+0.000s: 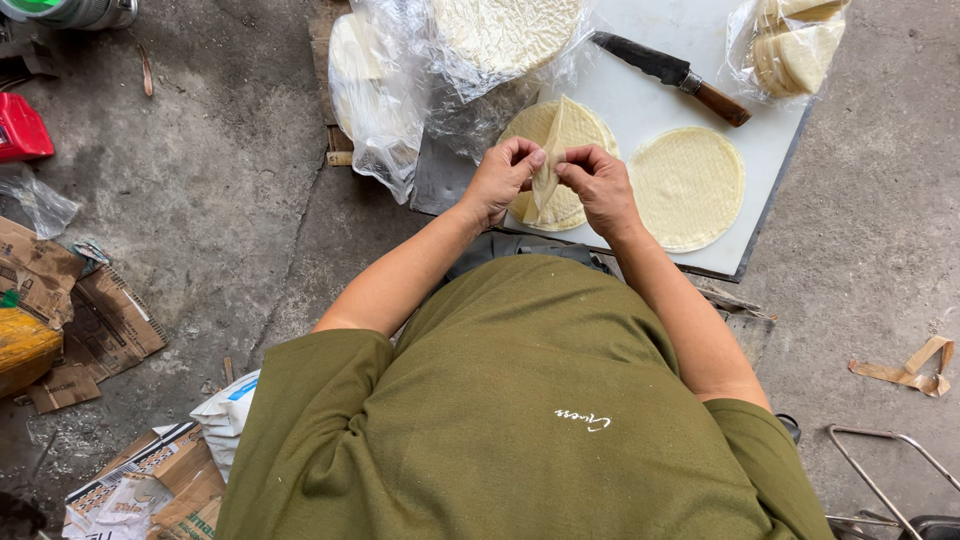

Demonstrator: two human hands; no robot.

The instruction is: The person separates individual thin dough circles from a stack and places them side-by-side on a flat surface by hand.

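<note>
while both my left hand (497, 178) and right hand (601, 183) pinch one thin wrapper (553, 150) above the white board (650, 100) — fingers closed on it — two flat rounds (688, 186) lie unworked, bagged stacks (790, 45) untouched.

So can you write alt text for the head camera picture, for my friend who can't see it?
Seen from above, a person's left hand and right hand pinch a thin pale wrapper between them, over a white board. On the board lie round wrappers, a knife and plastic bags of more wrappers, on a concrete floor.
</note>
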